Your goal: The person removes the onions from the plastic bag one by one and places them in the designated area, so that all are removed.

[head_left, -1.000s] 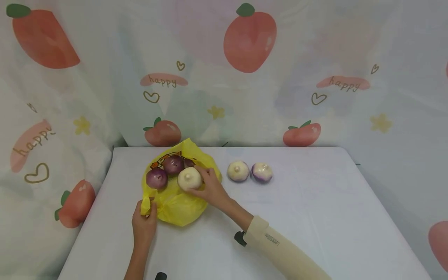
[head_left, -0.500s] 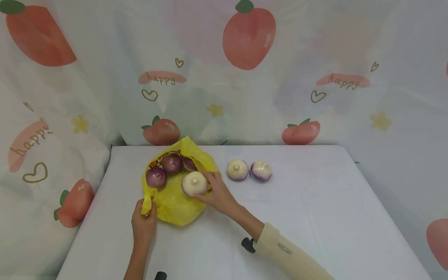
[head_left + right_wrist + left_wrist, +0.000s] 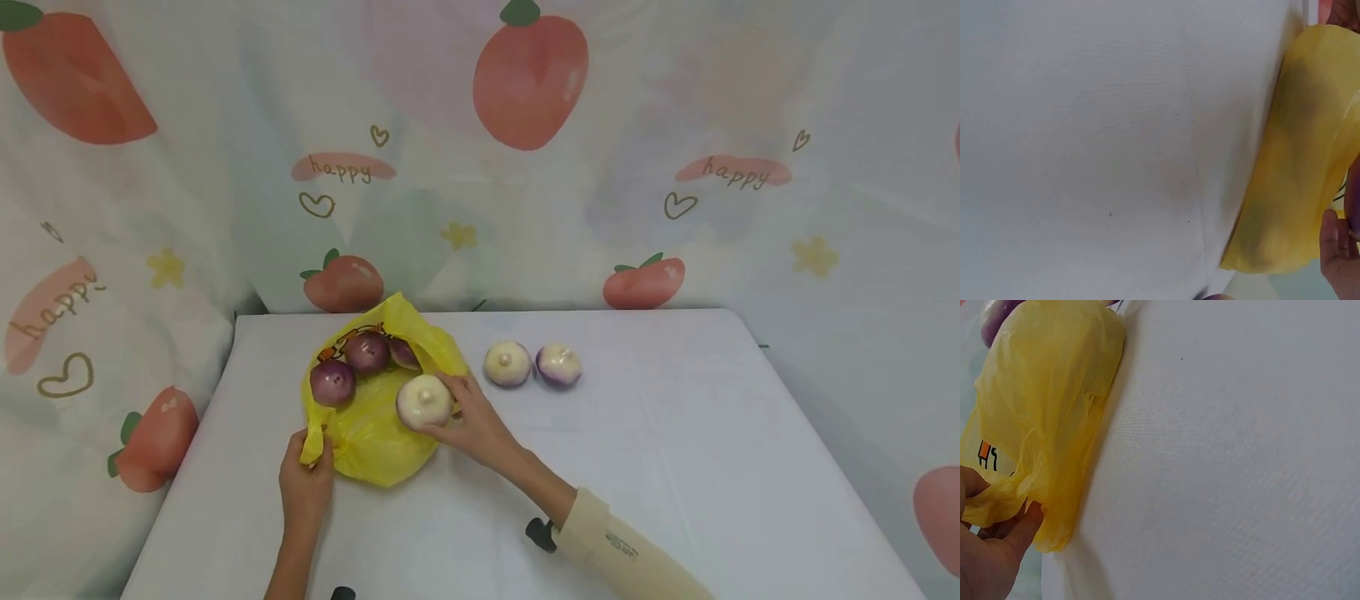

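Note:
A yellow plastic bag (image 3: 382, 454) lies on the table with its mouth spread. My left hand (image 3: 307, 479) pinches the near-left edge of the bag, and in the left wrist view the thumb and fingers (image 3: 1022, 534) grip the gathered plastic. My right hand (image 3: 480, 425) holds a white-topped purple onion (image 3: 424, 402) over the bag's right side, fingers and thumb around it. Within the bag sit two dark purple onions, a front one (image 3: 333, 383) and a rear one (image 3: 367, 353). Another onion (image 3: 405, 353) there is partly hidden by the plastic.
Two white-and-purple onions, one to the left (image 3: 507, 364) and one to the right (image 3: 558, 365), stand side by side right of the bag. A white table (image 3: 637, 467) carries everything. A fruit-printed curtain (image 3: 540, 225) hangs behind it.
My right hand has drawn the white-topped onion right and nearer to me, away from the other onions in the bag. The left hand keeps its grip on the bag's edge.

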Action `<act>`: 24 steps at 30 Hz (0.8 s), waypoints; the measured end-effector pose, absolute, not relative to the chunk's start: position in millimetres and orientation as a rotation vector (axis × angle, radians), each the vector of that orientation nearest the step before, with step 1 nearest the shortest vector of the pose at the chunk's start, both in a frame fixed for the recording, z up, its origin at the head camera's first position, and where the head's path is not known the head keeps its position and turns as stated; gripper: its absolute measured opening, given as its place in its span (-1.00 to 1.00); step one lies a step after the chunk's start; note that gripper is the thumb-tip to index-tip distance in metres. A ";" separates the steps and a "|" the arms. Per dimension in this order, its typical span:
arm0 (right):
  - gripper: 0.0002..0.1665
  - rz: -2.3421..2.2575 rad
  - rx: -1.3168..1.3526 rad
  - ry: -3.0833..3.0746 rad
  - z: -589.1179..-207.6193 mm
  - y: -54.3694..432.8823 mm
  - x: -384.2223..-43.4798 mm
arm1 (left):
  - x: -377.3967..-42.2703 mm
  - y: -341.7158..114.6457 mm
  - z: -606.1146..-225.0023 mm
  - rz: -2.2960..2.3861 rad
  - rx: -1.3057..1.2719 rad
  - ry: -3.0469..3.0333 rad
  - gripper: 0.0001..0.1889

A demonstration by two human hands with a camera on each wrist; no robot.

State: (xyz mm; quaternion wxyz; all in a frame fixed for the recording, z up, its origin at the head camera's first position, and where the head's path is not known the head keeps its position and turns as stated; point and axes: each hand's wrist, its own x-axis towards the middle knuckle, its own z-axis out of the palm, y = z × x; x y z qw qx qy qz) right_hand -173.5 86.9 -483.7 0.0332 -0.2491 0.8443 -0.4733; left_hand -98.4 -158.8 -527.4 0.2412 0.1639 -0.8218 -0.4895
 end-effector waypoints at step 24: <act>-0.08 -1.486 -0.695 2.773 -489.7 137.5 -183.4 | -99.1 -159.4 -531.9 -1.329 0.423 -2.221 -0.80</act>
